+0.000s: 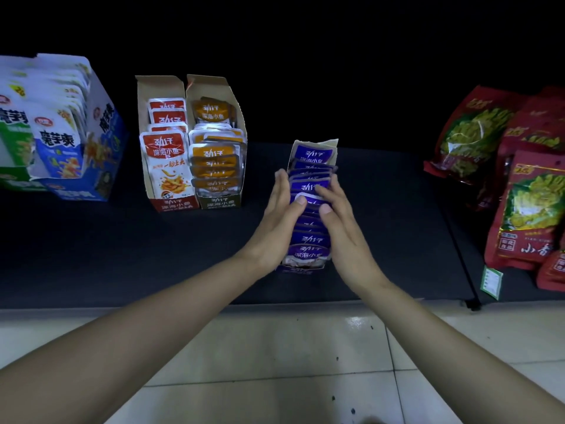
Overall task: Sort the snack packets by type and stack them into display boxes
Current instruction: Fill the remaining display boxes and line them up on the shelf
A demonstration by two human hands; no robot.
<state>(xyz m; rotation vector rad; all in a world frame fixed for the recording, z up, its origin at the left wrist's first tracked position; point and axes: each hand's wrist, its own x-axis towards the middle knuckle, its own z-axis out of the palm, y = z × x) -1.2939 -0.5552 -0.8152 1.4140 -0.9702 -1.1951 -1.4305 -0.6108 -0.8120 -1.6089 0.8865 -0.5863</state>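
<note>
A row of several purple snack packets (311, 240) stands in a narrow display box (315, 145) at the middle of the dark shelf (183, 255). My left hand (279, 215) presses flat against the row's left side with straight fingers. My right hand (339, 221) presses against its right side the same way, both thumbs lying over the packet tops. To the left stand a box of red packets (165, 154) and a box of orange packets (215, 157), side by side.
A blue and white carton of larger packets (61, 127) stands at the far left. Big red bags with green pictures (519, 185) lie on the shelf at the right. A pale tiled floor (290, 362) runs below the shelf's front edge.
</note>
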